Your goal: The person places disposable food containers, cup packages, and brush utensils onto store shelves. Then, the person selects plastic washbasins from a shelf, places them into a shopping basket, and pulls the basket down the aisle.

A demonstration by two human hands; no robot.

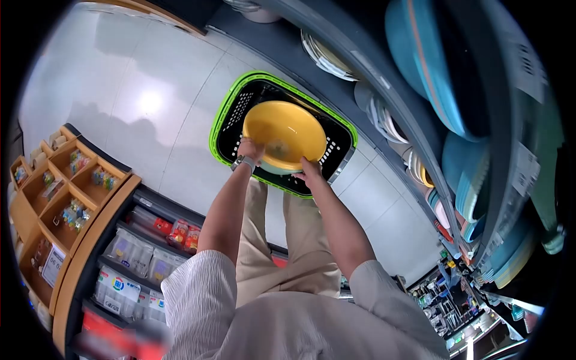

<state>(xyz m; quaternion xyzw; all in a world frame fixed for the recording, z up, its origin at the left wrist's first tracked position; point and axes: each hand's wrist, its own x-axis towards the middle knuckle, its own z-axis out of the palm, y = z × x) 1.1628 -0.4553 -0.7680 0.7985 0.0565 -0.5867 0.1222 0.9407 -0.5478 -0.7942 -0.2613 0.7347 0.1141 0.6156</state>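
Observation:
A round yellow bowl (285,129) is held over a black shopping basket with a bright green rim (223,114). My left hand (251,151) grips the bowl's near left edge, and a watch is on that wrist. On the near right edge, my right hand (309,171) has its fingers curled round the rim. The bowl's underside looks pale green. Parts of the basket's perforated walls show around the bowl, while its floor is mostly hidden below.
Shelves with stacked bowls (468,174) and plates (329,55) run along the right. At the lower left are a wooden compartment display (75,198) and a shelf of packaged goods (129,252). Pale floor tiles (186,90) surround the basket.

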